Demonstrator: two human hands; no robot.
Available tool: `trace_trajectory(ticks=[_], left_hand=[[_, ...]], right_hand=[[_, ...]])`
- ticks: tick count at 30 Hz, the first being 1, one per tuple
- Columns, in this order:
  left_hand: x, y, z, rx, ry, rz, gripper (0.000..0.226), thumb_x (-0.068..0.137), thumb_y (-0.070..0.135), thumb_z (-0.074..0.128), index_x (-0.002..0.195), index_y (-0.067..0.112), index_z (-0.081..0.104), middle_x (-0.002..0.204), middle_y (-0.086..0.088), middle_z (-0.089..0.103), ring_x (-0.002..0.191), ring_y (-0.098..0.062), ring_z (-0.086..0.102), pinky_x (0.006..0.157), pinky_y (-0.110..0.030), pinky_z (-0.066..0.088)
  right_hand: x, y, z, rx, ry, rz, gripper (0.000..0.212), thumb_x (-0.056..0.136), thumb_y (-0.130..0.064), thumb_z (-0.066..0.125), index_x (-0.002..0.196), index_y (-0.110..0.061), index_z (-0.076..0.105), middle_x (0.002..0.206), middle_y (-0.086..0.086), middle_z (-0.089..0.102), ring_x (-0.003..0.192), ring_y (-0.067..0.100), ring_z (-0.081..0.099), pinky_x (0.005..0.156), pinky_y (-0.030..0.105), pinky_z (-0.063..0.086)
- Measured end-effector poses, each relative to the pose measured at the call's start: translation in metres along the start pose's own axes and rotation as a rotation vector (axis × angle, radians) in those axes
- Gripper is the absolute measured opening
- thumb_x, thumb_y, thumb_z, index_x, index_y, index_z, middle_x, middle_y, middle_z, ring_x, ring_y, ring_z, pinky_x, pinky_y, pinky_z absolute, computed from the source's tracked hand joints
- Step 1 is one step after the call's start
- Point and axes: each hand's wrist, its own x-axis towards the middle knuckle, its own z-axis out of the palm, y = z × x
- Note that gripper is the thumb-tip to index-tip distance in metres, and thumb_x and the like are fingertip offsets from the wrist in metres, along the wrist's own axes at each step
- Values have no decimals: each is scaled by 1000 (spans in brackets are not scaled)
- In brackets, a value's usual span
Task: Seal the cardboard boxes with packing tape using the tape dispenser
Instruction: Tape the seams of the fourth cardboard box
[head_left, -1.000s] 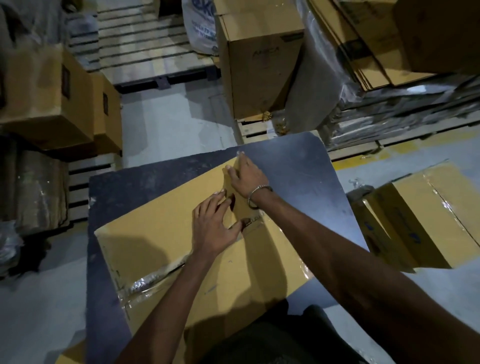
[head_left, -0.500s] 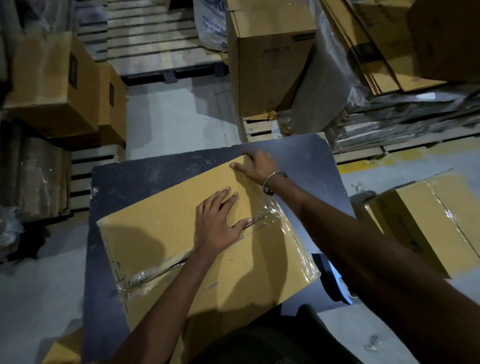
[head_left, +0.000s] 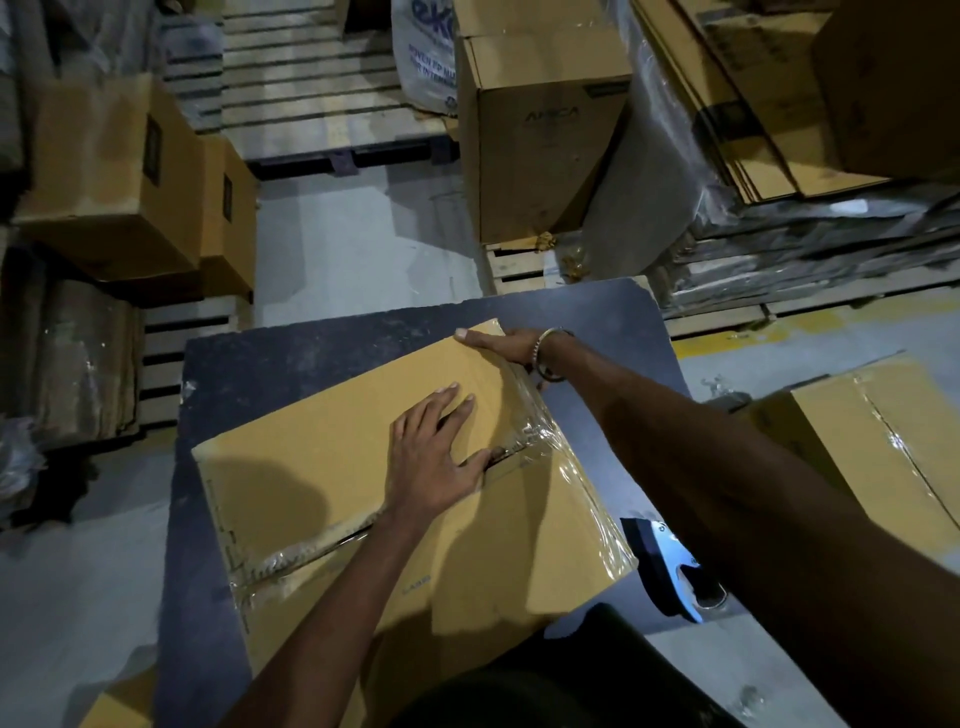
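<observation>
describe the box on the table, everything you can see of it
The box is flat-topped brown cardboard, closed, lying skewed on the dark table. Clear shiny tape runs along its centre seam and wraps over both ends, wrinkled at the near-left end. Small faint print shows near the near edge. The left hand rests flat on top by the seam; the right hand presses the far right corner. Shadows fall across the top.

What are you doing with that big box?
A person is taping a cardboard box shut on a dark table. The left hand lies flat on top of the box beside the seam, and the right hand presses on its far corner, where clear tape runs over the edge. The tape dispenser lies on the table by the right arm, held by neither hand.
</observation>
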Motion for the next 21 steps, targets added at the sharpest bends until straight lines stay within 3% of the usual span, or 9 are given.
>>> trace_trajectory(ticks=[1, 3, 6, 8, 12, 15, 18, 21], left_hand=[[0, 0, 0, -5, 0, -3, 74, 82, 67, 77, 144, 28, 63, 160, 7, 47, 146, -20, 46, 111, -45, 40], [0, 0, 0, -13, 4, -6, 74, 84, 71, 74, 144, 28, 64, 160, 7, 48, 146, -20, 46, 111, -45, 40], [0, 0, -1, -7, -2, -3, 75, 85, 74, 71, 144, 28, 63, 160, 7, 48, 146, -19, 45, 111, -45, 40], [0, 1, -1, -1, -10, -7, 75, 85, 75, 70, 144, 28, 63, 160, 7, 47, 147, -19, 45, 112, -45, 39], [1, 1, -3, 12, -25, -13, 77, 85, 76, 70, 145, 28, 63, 162, 8, 46, 148, -18, 43, 113, -44, 38], [1, 1, -4, 13, -25, -8, 77, 85, 76, 69, 146, 28, 62, 162, 7, 46, 149, -18, 43, 113, -43, 38], [1, 0, -3, 12, -20, -1, 76, 87, 75, 68, 147, 28, 61, 163, 7, 45, 149, -19, 43, 113, -42, 38], [1, -1, 0, 24, -24, 12, 75, 89, 73, 67, 148, 26, 60, 164, 5, 43, 150, -19, 41, 113, -42, 37]], right_hand=[[2, 6, 5, 35, 11, 5, 135, 47, -100, 64, 152, -18, 46, 147, 8, 53, 130, 37, 56, 98, 51, 51], [3, 14, 15, 47, 186, -53, 143, 40, -106, 60, 151, -15, 49, 151, 12, 54, 129, 36, 57, 103, 50, 51], [-3, 14, 27, 28, 441, -265, 116, 71, -82, 72, 157, -15, 36, 161, 11, 41, 143, 33, 44, 111, 45, 41], [-4, 15, 35, -11, 452, -378, 93, 88, -65, 69, 159, -18, 33, 160, 10, 43, 144, 33, 43, 110, 43, 40], [0, 25, 46, -50, 467, -312, 77, 92, -73, 56, 146, -18, 50, 140, 11, 63, 129, 35, 57, 93, 37, 46], [-14, 43, 47, -64, 420, -251, 73, 93, -76, 52, 134, -16, 57, 132, 11, 66, 120, 34, 61, 84, 34, 43], [-53, 78, 60, -72, 394, -221, 68, 96, -72, 50, 140, -21, 51, 131, 8, 66, 118, 34, 62, 83, 36, 46], [-96, 122, 90, -210, 569, -209, 66, 100, -72, 38, 149, -28, 37, 129, 9, 69, 112, 37, 66, 78, 40, 50]])
